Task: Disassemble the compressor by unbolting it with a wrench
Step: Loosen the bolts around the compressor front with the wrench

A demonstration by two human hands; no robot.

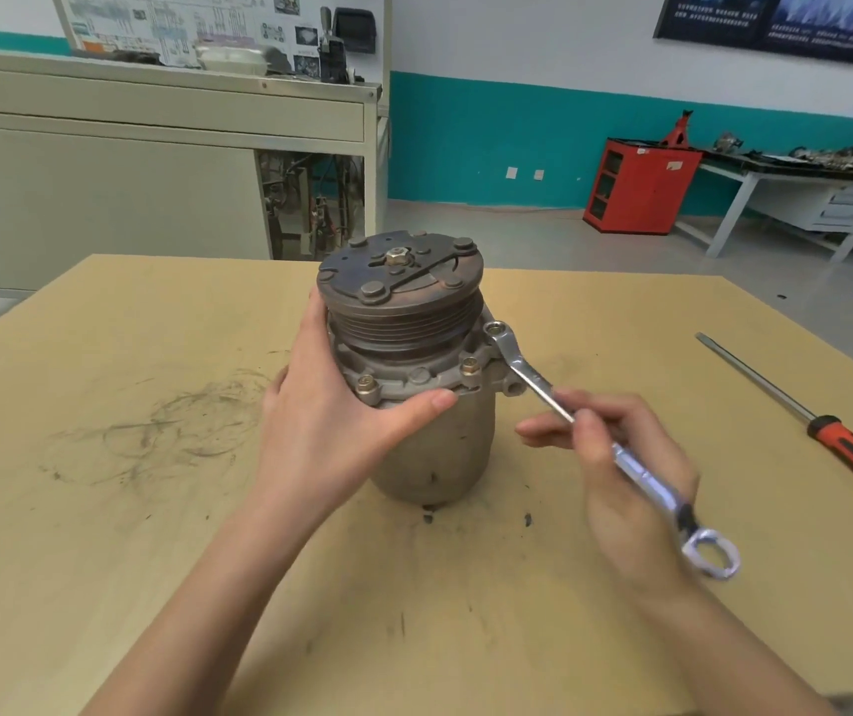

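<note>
While the compressor (429, 447) stands on the surface (104, 509), the left grip (331, 431) wraps its flange (414, 387) and the right grip (620, 457) holds a wrench (517, 361) against its right side. Two bolts (367, 387) look seated; unbolting seems barely begun.

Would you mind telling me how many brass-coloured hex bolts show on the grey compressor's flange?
2: the front-left bolt, by the left hand, and the front-right bolt. The silver ring wrench in the right hand may cover a third; the grey compressor's far side is hidden.
</note>
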